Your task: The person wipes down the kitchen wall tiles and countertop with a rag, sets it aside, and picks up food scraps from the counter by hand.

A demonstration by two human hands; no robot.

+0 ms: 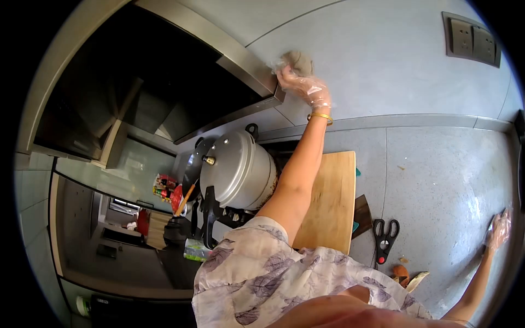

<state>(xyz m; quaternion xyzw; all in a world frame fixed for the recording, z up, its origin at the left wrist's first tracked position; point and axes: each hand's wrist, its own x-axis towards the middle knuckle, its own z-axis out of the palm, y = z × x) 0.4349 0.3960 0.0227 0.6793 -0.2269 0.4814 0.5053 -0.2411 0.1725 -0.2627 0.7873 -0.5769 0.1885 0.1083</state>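
My left hand point(306, 90), in a clear plastic glove and with a gold bracelet at the wrist, is closed on a grey-brown cloth point(299, 63). It holds the cloth against the pale wall point(377, 60), beside the lower edge of the range hood point(246, 71). At the far right my right hand point(499, 230), also in a clear plastic glove, lies on the grey countertop point(437, 180) near its edge. Its fingers look stretched out, with nothing visible in them.
A large pressure cooker point(240, 167) stands on the stove, left of my left forearm. Beneath that arm lies a wooden board point(331, 202). Nearby are a dark blade point(362, 216), black scissors point(386, 240) and peel scraps point(402, 273). Wall sockets point(471, 39) are at the upper right.
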